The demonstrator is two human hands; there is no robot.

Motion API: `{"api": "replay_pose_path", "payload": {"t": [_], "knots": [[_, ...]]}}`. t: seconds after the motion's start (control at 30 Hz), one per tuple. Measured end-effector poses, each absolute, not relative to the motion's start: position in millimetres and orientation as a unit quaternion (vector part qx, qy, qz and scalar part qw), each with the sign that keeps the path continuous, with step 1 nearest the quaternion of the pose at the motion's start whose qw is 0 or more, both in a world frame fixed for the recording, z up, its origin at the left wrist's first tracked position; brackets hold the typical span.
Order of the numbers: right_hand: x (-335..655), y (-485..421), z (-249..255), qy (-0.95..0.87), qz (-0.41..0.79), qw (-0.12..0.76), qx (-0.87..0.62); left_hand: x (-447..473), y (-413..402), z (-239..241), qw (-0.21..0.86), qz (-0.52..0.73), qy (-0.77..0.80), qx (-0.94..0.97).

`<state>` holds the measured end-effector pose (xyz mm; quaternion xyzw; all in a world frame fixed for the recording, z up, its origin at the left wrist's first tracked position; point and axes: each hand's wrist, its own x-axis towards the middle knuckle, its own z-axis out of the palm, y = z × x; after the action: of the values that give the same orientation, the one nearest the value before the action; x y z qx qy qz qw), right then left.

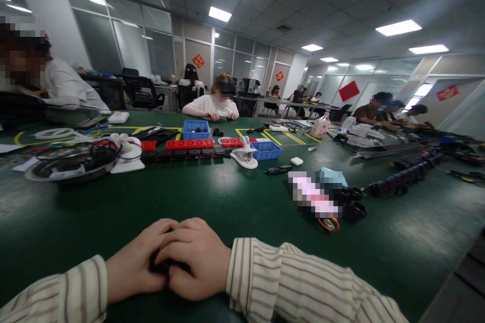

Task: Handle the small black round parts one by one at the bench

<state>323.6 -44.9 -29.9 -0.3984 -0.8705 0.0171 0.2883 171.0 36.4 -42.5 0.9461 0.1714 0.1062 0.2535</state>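
Both of my hands rest together on the green table [227, 196] at the near edge. My left hand [132, 262] and my right hand [197, 257] are curled closed around a small black object [161, 265] that is mostly hidden between them, and I cannot make out what it is. The right hand lies partly over the left. Striped sleeves cover both forearms.
A round tray of cables [71, 164] sits at the left. Red and black power strips [189, 145], two blue baskets [195, 129], white clamps [245, 157] and a small white case [296, 161] lie across the middle. Black gear [348, 204] is at the right. Other people sit farther off.
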Motion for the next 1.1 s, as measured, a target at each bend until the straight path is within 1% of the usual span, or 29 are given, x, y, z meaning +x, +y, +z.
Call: {"api": "replay_pose_path", "payload": {"t": [0.1,0.17,0.3,0.4,0.5,0.6,0.67,0.8,0.93,1.1], "knots": [[325.7,-44.3,-30.8,-0.89,0.031,0.287,-0.354,169.4,40.0,-50.3,0.247,0.119,0.157,0.949],[326.6,-45.1,-30.4,-0.886,0.033,0.301,-0.351,167.5,42.1,-55.8,0.245,0.142,0.162,0.945],[327.4,-46.9,-28.7,-0.838,0.024,0.347,-0.421,163.9,46.7,-61.0,0.263,0.165,0.174,0.935],[326.2,-47.9,-29.2,-0.791,0.018,0.361,-0.495,163.6,46.6,-57.7,0.267,0.157,0.179,0.934],[323.0,-49.6,-30.8,-0.765,0.017,0.353,-0.539,165.4,40.6,-51.7,0.237,0.155,0.202,0.937],[319.7,-51.9,-30.7,-0.76,0.013,0.326,-0.562,168.2,33.2,-46.5,0.197,0.158,0.219,0.943],[318.7,-52.8,-28.9,-0.767,0.007,0.307,-0.563,169.7,30.5,-44.0,0.19,0.151,0.212,0.947],[319.6,-51.1,-25.5,-0.803,0.0,0.285,-0.524,170.6,32.4,-42.0,0.215,0.127,0.186,0.95],[322.1,-46.9,-28.6,-0.855,0.018,0.285,-0.432,169.3,37.1,-46.7,0.238,0.128,0.155,0.95],[325.8,-44.2,-34.5,-0.884,0.037,0.301,-0.356,166.8,39.9,-57.2,0.214,0.157,0.15,0.952]]}}
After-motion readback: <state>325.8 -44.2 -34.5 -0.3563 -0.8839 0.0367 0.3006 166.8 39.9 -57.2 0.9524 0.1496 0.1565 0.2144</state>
